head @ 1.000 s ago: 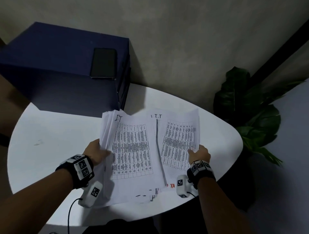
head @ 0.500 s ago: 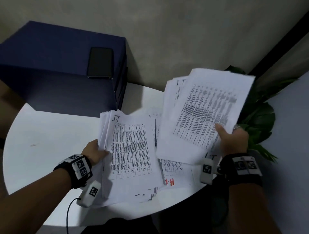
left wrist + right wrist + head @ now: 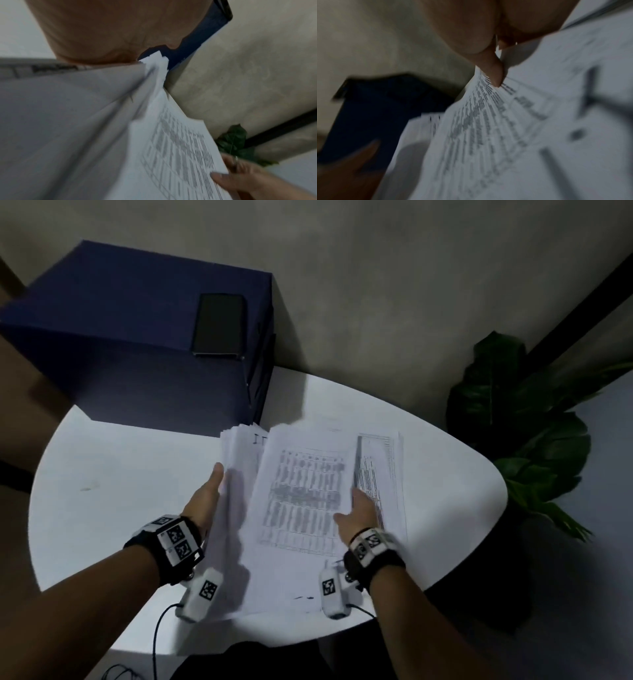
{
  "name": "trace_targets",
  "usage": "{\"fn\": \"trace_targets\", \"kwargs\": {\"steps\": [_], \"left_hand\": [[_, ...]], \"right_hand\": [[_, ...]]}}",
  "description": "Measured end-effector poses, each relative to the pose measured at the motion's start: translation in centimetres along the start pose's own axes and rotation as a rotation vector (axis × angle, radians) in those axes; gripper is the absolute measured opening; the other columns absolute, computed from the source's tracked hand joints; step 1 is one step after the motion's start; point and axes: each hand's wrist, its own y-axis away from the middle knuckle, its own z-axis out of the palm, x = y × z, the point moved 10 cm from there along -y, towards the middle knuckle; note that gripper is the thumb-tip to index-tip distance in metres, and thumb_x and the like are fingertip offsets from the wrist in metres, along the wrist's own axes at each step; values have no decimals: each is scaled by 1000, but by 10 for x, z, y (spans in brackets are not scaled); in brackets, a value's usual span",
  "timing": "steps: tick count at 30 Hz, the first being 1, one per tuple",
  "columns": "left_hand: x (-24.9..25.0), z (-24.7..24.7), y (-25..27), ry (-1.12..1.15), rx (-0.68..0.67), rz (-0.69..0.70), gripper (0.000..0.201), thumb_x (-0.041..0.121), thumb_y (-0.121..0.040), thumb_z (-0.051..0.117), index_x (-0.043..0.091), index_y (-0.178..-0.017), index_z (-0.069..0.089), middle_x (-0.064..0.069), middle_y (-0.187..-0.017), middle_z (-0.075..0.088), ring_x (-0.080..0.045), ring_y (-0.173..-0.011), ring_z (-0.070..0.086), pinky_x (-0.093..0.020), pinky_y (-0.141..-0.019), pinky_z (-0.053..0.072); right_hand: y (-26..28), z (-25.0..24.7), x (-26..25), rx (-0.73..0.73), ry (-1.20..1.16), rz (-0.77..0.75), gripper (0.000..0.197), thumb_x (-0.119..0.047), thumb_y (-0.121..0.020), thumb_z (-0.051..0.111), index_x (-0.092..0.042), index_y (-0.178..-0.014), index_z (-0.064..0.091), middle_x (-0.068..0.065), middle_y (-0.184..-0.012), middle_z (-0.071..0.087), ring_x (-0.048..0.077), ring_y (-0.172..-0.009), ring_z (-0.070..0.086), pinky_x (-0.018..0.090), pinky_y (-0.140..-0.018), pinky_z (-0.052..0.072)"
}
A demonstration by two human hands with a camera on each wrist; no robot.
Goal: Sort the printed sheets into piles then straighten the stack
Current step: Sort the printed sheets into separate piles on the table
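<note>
Left hand gripping the stack by its left edge. Right hand pinching a printed bundle, laid atop the stack.

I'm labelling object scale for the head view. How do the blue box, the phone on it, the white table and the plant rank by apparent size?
1. white table
2. blue box, though it stands farther away
3. plant, partly cut off by the table
4. phone
</note>
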Motion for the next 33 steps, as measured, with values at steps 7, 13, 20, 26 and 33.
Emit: {"fn": "trace_targets", "kwargs": {"steps": [7,13,20,26,33], "left_hand": [[19,-2,-3,-621,223,207,39,11,-84,69,6,-119,52,-11,-100,62,-29,-90,59,-34,-75,44],[22,-4,-4,-642,204,239,42,10,-84,71,5,-121,52,-12,-100,63,-30,-90,59,-34,-79,44],[21,-4,-8,-662,193,233,44,11,-85,72,4,-123,52,-10,-101,60,-28,-91,56,-34,-80,41],[20,-4,-9,-658,196,229,42,12,-84,73,2,-121,53,-13,-102,62,-29,-93,57,-34,-81,42],[20,-3,-7,-645,203,234,38,10,-85,71,5,-118,53,-13,-102,62,-31,-96,59,-34,-80,42]], "right_hand": [[-33,-31,11,129,238,-10,73,-42,-82,71,-17,-143,40,5,-142,48,28,-128,48,37,-104,43],[-51,-78,42,205,518,151,85,-43,-83,70,-4,-146,30,16,-145,41,35,-133,40,42,-108,37],[-50,-83,40,265,324,162,55,-20,-90,66,-2,-137,46,19,-134,56,35,-121,56,34,-97,47],[-41,-89,39,379,391,151,46,-18,-87,66,1,-127,55,20,-130,55,39,-119,53,41,-96,49],[-31,-92,32,418,179,125,45,-9,-88,65,-16,-127,45,11,-104,66,31,-90,66,31,-77,53]]}}
